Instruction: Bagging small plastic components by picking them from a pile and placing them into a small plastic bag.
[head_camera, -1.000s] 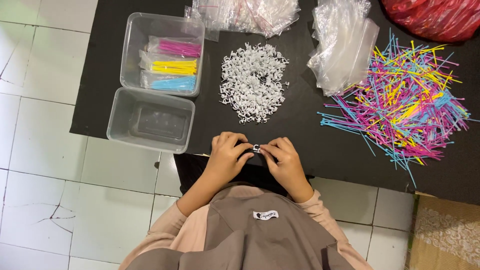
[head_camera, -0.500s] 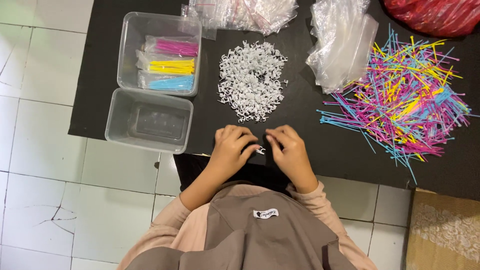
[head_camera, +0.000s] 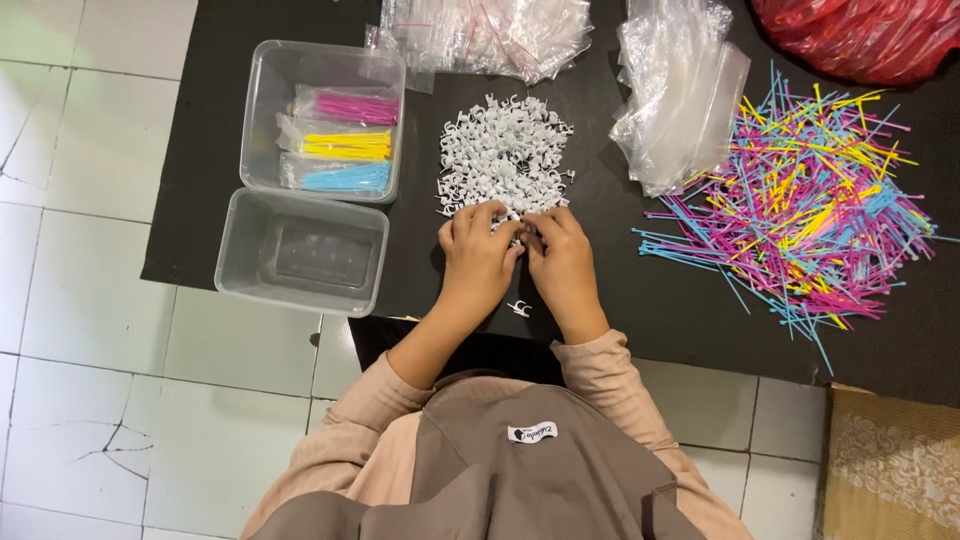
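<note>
clip pile (head_camera: 505, 155) centre, two tubs (head_camera: 300, 250) left, cable ties (head_camera: 810, 220) right, bags (head_camera: 680, 90) btwn, hands at pile's near edge

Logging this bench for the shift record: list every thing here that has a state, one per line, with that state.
Left hand: at the near edge of the clip pile, grip hidden.
Right hand: same edge, grip hidden.
White clip pile: loose heap.
Single clip: lying apart, near the wrists.
Upper tub: open, holds three bagged colour bundles.
Lower tub: open, empty.
Cable ties: scattered, mixed colours.

A heap of small white plastic clips (head_camera: 503, 150) lies spread on the black mat (head_camera: 620, 270).
</note>
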